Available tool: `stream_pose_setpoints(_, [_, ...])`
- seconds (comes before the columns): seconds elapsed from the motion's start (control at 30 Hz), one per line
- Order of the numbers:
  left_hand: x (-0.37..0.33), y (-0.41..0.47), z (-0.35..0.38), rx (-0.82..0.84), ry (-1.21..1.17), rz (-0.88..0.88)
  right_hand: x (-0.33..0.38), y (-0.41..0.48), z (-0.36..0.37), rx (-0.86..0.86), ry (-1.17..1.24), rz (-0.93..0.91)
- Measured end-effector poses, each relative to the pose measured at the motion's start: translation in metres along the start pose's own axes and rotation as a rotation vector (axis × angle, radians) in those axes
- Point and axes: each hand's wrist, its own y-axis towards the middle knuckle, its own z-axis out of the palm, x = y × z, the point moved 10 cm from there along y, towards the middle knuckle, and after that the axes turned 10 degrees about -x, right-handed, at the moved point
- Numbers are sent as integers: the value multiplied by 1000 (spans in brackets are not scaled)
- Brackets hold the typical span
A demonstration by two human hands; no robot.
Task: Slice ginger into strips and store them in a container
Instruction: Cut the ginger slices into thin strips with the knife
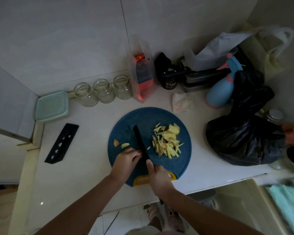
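Observation:
A round blue cutting board [126,133] lies on the white counter. A pile of yellow ginger strips [166,141] sits on its right half. Two small ginger pieces [120,144] lie at its left edge. My right hand [157,177] grips the handle of a black knife [140,142], whose blade points away across the board. My left hand [127,159] sits with curled fingers against the blade's left side, seemingly holding a small ginger bit that is mostly hidden. A pale green lidded container [52,106] stands at the far left.
Three glass jars [103,90] line the back wall. A black knife sheath [62,143] lies left of the board. A black plastic bag [244,133], a blue spray bottle [222,89], a clear bag [141,73] and a folded cloth [182,102] crowd the right and back.

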Motion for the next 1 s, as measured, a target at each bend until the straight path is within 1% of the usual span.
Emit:
stream_pose_setpoints(0.1, [0,-1,0,7,-6,22,-9,5,-5,3,40,49])
stream_pose_setpoints(0.23, [-2,-3,-1,3,-9,27,-24,5,-25,-17,116,68])
stream_pose_setpoints(0.37, [-5,-3,-2,-6,-16,35,-30,-2,-37,27,205,105])
stream_pose_setpoints(0.43, [-2,-3,-3,-15,-4,-2,-27,-6,-39,38,229,97])
stream_pose_setpoints(0.5, [4,-4,-5,-36,-21,-84,-22,-11,-39,56,264,89])
stream_pose_setpoints(0.57, [7,-3,-6,-33,-36,-120,-15,-14,-36,79,259,58])
stream_pose_setpoints(0.67, [6,-1,-7,-9,-45,-90,-11,-18,-32,100,226,23])
stream_pose_setpoints(0.8, [3,-1,-5,25,-24,-6,-12,-20,-27,105,181,-3])
stream_pose_setpoints(1.0, [1,0,-2,17,59,-2,-10,-21,-21,96,131,-42])
